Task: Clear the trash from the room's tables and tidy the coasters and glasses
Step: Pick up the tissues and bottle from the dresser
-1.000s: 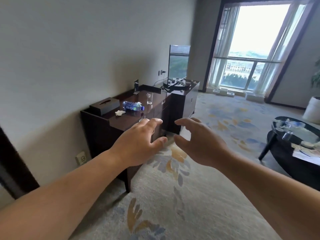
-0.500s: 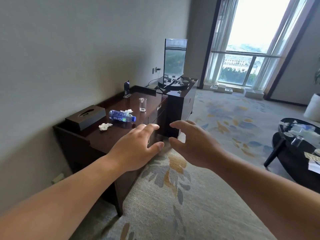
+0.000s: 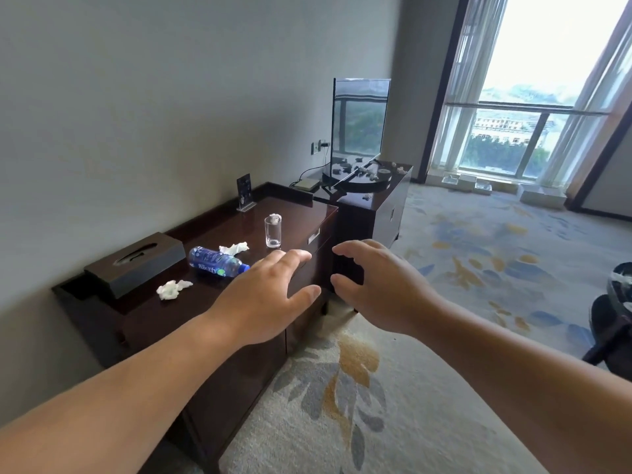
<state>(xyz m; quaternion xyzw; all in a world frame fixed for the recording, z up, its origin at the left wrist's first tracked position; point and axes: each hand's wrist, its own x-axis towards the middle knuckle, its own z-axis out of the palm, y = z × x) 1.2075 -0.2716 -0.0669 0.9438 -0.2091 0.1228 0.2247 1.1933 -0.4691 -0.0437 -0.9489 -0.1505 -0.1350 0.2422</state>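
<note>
A hotel-style room is shown, with a grey wall across the left of the frame, a tall window point(image 3: 533, 97) at the upper right and a patterned carpet point(image 3: 478, 251) over the floor. A dark wooden sideboard point(image 3: 195, 314) is set against the wall at centre left.

On its top, a dark tissue box point(image 3: 136, 265) is seen furthest left. Just right of it a clear water bottle point(image 3: 217, 262) with a blue label and cap is lying on its side. One crumpled tissue point(image 3: 172, 289) is found below the bottle in the frame, and another crumpled tissue point(image 3: 234, 248) above the bottle's cap end. A drinking glass point(image 3: 273, 232) stands upright further right, with a wad of tissue point(image 3: 274, 218) lodged in its mouth. A small upright sign holder point(image 3: 244, 193) is placed near the wall.

Beyond, a television point(image 3: 359, 124) is mounted on a second dark cabinet point(image 3: 376, 213). Part of a dark round table point(image 3: 619, 285) is cut off at the right edge.

Two bare forearms are stretched in from the bottom corners. The left hand point(image 3: 270, 299) is held palm down at the frame's centre, fingers loosely spread, nothing grasped. The right hand point(image 3: 379, 285) is held beside it, fingers gently curved and apart, also holding nothing.
</note>
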